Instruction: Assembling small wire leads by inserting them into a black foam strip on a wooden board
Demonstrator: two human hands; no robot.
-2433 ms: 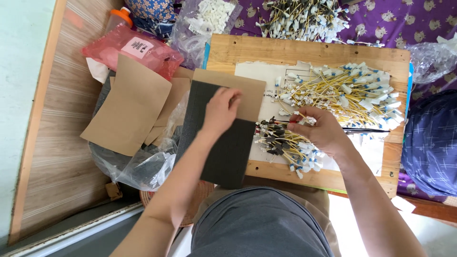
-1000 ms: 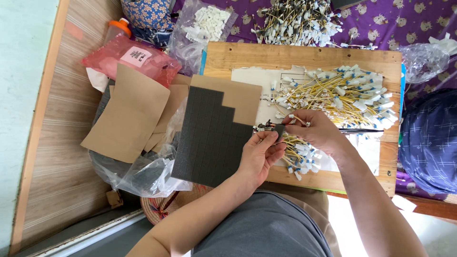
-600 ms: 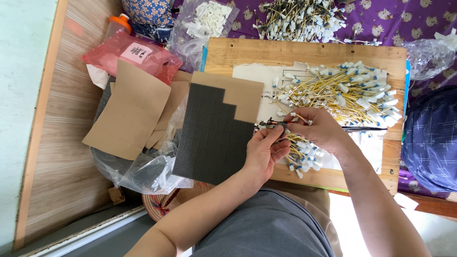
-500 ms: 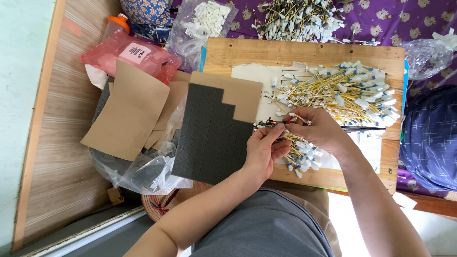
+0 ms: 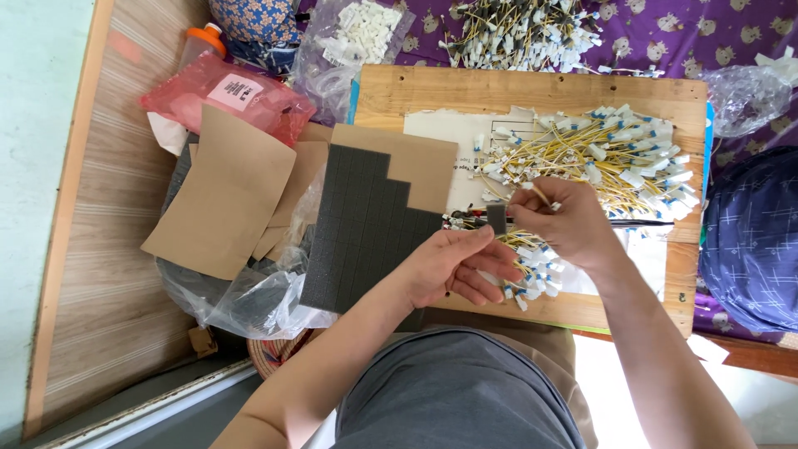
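— Since a moment ago, both hands have stayed at the near edge of the wooden board [image 5: 532,87], but the small dark foam square [image 5: 497,218] now stands clear above the left hand [image 5: 453,268], lifted off the sheet.

— Who has hold of it?

— Left hand's thumb and forefinger tip pinch its lower edge; the other fingers [image 5: 490,287] are loosely curled beneath, slightly spread. The right hand [image 5: 565,226] sits just beside it, thumb and forefinger pressed together on a thin yellow wire [image 5: 539,193] with a white connector at its end, and the wire tip almost meets the square.

— And the sheet it came from?

— The dark grey foam sheet [image 5: 362,224], scored into little squares with a stepped top edge, lies just left of the left fingers on its brown backing card [image 5: 416,162].

— What's past the fingertips?

— A heap of yellow wires [image 5: 607,162] with white connectors on the board beyond the right hand, and a smaller bunch [image 5: 532,266] lying under both hands' fingers.

— Further left?

— Loose brown cardboard pieces [image 5: 220,195] over clear plastic bags [image 5: 241,299], and a red bag [image 5: 224,96].
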